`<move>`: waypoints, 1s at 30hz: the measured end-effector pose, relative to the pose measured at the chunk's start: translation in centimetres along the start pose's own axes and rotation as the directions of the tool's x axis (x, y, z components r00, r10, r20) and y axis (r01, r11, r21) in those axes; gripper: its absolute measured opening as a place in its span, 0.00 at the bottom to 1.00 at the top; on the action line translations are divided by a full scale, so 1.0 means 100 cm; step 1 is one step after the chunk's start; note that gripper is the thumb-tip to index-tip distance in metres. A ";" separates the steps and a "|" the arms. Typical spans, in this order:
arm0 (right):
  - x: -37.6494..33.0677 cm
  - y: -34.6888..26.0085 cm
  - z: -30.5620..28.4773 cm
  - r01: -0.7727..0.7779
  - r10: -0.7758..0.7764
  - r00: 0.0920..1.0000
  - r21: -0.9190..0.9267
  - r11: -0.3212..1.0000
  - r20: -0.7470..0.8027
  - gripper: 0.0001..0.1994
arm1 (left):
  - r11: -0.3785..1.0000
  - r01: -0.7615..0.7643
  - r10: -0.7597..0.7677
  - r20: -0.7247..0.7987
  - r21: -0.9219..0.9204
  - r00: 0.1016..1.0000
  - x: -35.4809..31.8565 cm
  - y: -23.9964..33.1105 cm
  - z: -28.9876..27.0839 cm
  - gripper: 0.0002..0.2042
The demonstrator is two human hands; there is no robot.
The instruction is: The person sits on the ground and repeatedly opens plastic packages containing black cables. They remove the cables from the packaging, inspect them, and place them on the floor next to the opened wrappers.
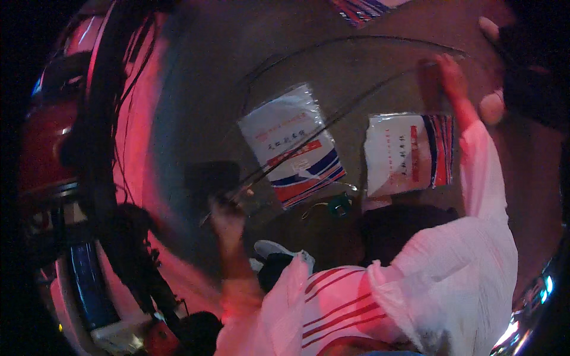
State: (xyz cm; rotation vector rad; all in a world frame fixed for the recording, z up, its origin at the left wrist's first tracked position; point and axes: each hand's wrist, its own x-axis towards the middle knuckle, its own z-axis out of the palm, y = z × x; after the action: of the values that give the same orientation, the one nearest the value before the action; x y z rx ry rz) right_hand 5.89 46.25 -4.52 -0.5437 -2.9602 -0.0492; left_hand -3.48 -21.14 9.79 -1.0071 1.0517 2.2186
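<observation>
Stretched slantwise across the middle is a long, thin dark cable, and another length of it arches above. My left hand, blurred, has its fingers closed round the cable at the lower left. Farther off at the upper right, my right hand grips the cable near its other end. Beneath the cable lies a printed plastic packet in white, red and blue. A similar packet rests to its right. Close in front of me is a small green object with a pale loop, perhaps a tape measure.
Part of a third packet shows at the far edge. Another person in dark clothing is at the upper right. Dark machinery with a red body and hanging cables lines the left. A pale shoe stands on the floor near me.
</observation>
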 end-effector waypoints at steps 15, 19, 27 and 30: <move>0.014 0.075 0.003 -0.394 0.385 0.898 0.000 0.919 0.213 0.14 | 0.299 -0.309 0.398 0.177 0.903 0.900 0.180 -0.037 0.036 0.15; 0.041 -0.027 -0.045 -0.598 0.542 0.800 0.417 0.685 0.257 0.18 | 0.207 -0.219 0.258 0.163 0.953 0.952 0.144 0.005 0.013 0.16; 0.045 -0.016 -0.013 -0.296 0.296 0.941 -0.024 0.955 0.163 0.14 | 0.390 -0.218 0.512 -0.013 0.895 0.859 0.123 0.017 -0.027 0.17; 0.076 -0.043 0.002 -0.489 0.308 0.853 0.437 0.755 0.422 0.16 | 0.020 -0.128 0.640 0.085 0.992 0.764 0.077 0.019 -0.018 0.13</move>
State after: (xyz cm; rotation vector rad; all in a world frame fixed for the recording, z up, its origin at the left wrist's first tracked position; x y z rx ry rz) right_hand -2.72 44.94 -3.74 -1.1753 -2.8562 0.9687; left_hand -8.70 -22.86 3.85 -0.4497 2.7677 0.8988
